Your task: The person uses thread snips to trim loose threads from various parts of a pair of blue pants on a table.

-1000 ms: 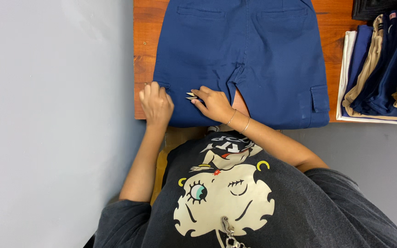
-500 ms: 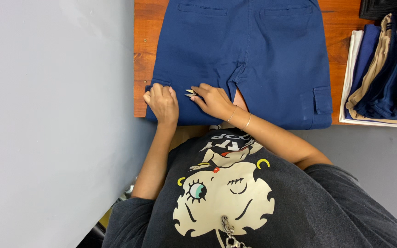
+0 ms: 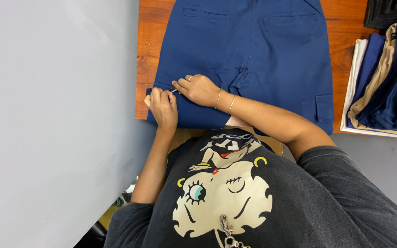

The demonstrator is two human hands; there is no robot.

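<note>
- Navy blue cotton trousers lie flat, back pockets up, on the reddish wooden table.
- Left hand pinches the trousers' near-left edge, fingers closed.
- Right hand presses beside it, apparently gripping fabric.
- Folded garment stack sits right.

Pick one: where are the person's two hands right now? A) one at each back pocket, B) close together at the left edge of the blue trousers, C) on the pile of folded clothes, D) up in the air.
B: the left hand and the right hand sit close together on the left edge of the blue trousers, pinching the fabric there, far from the stack of folded clothes at the right.
</note>
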